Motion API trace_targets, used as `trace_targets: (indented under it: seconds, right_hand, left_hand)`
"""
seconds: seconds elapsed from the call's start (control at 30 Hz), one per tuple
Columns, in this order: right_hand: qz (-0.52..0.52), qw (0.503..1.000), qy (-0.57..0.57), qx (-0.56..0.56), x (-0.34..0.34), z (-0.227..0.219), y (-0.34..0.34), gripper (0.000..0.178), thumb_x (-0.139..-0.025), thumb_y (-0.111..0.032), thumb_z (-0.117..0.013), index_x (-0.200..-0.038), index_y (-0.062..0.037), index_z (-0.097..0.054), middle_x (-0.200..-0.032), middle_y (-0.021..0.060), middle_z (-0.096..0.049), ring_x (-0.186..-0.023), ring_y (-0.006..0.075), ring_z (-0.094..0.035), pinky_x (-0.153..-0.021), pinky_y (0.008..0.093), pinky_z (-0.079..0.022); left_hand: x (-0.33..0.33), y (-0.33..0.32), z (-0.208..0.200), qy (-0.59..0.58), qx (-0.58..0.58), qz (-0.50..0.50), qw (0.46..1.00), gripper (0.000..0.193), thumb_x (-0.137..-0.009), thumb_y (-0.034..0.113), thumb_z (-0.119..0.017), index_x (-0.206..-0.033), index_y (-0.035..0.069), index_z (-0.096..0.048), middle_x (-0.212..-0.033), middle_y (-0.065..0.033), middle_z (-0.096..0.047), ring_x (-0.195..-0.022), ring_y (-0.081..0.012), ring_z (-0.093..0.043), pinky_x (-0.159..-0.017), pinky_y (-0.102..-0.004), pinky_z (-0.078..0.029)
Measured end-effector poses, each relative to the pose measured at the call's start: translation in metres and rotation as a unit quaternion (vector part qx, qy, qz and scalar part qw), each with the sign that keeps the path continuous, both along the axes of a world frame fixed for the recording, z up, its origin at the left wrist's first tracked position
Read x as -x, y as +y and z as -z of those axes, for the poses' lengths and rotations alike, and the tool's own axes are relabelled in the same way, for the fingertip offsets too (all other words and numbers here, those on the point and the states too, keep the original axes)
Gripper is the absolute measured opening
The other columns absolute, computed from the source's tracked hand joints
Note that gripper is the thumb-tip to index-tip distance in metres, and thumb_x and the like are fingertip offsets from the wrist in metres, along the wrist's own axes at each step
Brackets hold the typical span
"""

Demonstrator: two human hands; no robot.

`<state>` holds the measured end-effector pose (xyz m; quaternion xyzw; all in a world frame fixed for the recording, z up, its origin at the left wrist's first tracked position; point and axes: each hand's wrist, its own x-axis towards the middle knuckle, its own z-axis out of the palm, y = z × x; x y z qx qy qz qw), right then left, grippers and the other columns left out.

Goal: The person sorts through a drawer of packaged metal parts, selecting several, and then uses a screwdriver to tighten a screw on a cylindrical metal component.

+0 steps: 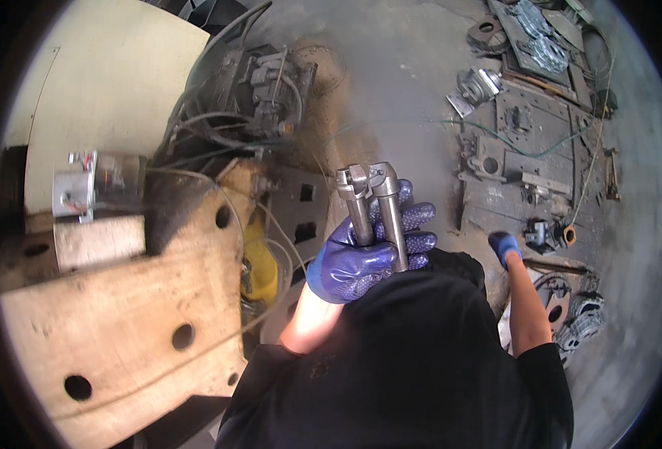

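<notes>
Two steel shanks with wider, notched heads lie side by side in my left hand [368, 262], which wears a purple rubber-coated glove. The left notched steel shank [359, 213] and the right notched steel shank [390, 217] point away from me with their heads outward. My thumb crosses over them, and the fingers curl up behind and to the right. Lower down at the right, my right hand [504, 245] hangs beside my body in a blue and purple glove, near metal parts on the bench. Its fingers are too hidden to read, and nothing shows in it.
To the left is a large tan plate [121, 322] with round holes, bearing a metal block fixture [84, 191]. Hoses and a dark machine unit [267, 90] stand beyond it, above a yellow object [260, 262]. At the right, a dark metal bench [496, 194] carries several machined parts.
</notes>
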<state>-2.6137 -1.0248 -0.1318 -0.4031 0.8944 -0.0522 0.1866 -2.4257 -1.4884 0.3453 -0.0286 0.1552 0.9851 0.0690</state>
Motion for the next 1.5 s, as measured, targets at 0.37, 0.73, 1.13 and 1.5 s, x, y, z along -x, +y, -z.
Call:
trace_targets:
  seconds: [0.37,0.73,1.13,1.5]
  right_hand:
    - [0.519,0.706,-0.48,-0.038,-0.03,-0.046,-0.129,0.025,-0.09,-0.03,-0.057,-0.084,-0.009,-0.069,-0.074,0.007,-0.065,-0.059,0.0209,-0.057,-0.055,0.0386,-0.046]
    - [0.076,0.971,-0.204,-0.101,0.322,-0.018,-0.258,0.032,-0.086,-0.036,-0.061,-0.095,-0.0066,-0.072,-0.094,0.019,-0.072,-0.081,0.0381,-0.068,-0.071,0.0487,-0.052]
    - [0.136,0.942,-0.239,0.192,0.627,-0.158,-0.656,0.034,-0.09,-0.03,-0.062,-0.107,-0.0023,-0.072,-0.109,0.0186,-0.071,-0.103,0.0311,-0.068,-0.093,0.0373,-0.051]
    - [-0.059,0.983,-0.135,-0.107,0.73,-0.047,-0.683,0.043,-0.094,-0.037,-0.052,-0.12,-0.005,-0.066,-0.12,0.0196,-0.067,-0.107,0.0357,-0.065,-0.094,0.0427,-0.05]
  left_hand:
    - [0.174,-0.168,-0.016,-0.073,0.087,-0.011,0.993,0.088,-0.084,-0.01,-0.06,-0.158,0.011,-0.016,-0.152,-0.0255,-0.037,-0.129,-0.0422,-0.052,-0.104,-0.0565,-0.045]
    - [0.379,-0.274,-0.024,-0.029,0.03,0.001,0.999,0.079,-0.091,-0.007,-0.052,-0.157,0.005,-0.012,-0.152,-0.0281,-0.034,-0.13,-0.0422,-0.05,-0.107,-0.0543,-0.042]
    - [0.535,-0.412,-0.007,0.048,-0.033,-0.056,0.997,0.082,-0.088,-0.005,-0.057,-0.157,0.003,-0.013,-0.145,-0.026,-0.045,-0.12,-0.0364,-0.058,-0.099,-0.0516,-0.049]
    - [0.686,-0.611,-0.008,0.088,-0.027,-0.059,0.994,0.092,-0.083,-0.007,-0.058,-0.157,0.004,-0.005,-0.149,-0.0299,-0.038,-0.12,-0.0446,-0.056,-0.092,-0.0573,-0.051]
